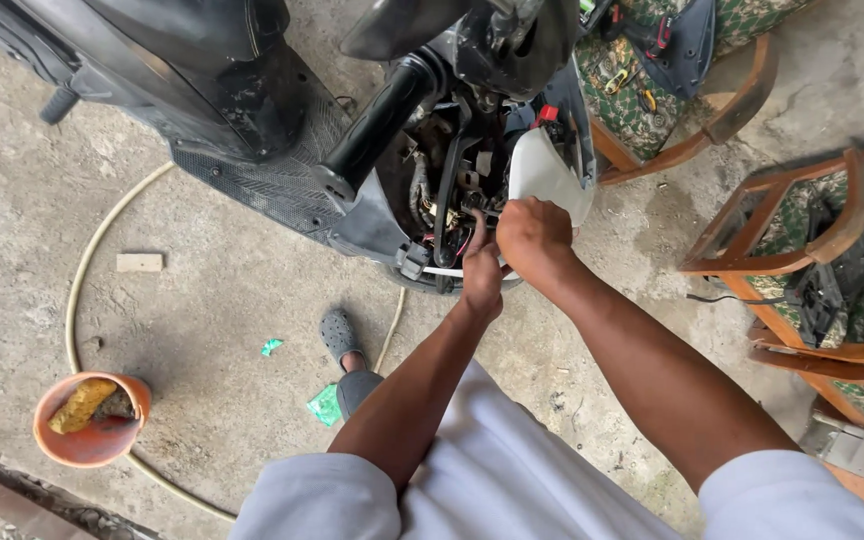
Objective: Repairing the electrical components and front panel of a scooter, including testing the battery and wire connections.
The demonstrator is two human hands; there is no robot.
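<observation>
Here, seen from the head camera looking down, a person leans over the opened front of a black scooter (252, 110) parked on a concrete floor (212, 300). Both bare hands meet at the exposed cavity (452, 190) under the handlebar, where wires and brackets show. The left hand (482, 280) reaches up with one finger pointing into the wiring, the others curled; whether it grips anything cannot be told. The right hand (532, 240) is closed into a loose fist just beside a white panel (542, 175), perhaps pinching a small part at the cavity's edge, but what it holds is hidden. The work spot lies between the two hands, just below the black grip (382, 125). That grip is a long cylinder, its axis running diagonally from upper right down to lower left, its free end pointing toward the lower left. Judging by the tight space, the work would go best with small, steady finger movements, one hand bracing while the other works, taking care not to tug the thin wires. Around them: an orange bucket (92, 440) holding a yellow sponge at lower left, a pale hose (87, 260) curving across the floor, a sandalled foot (340, 335), and wooden chairs (782, 240) with green cushions at right.
</observation>
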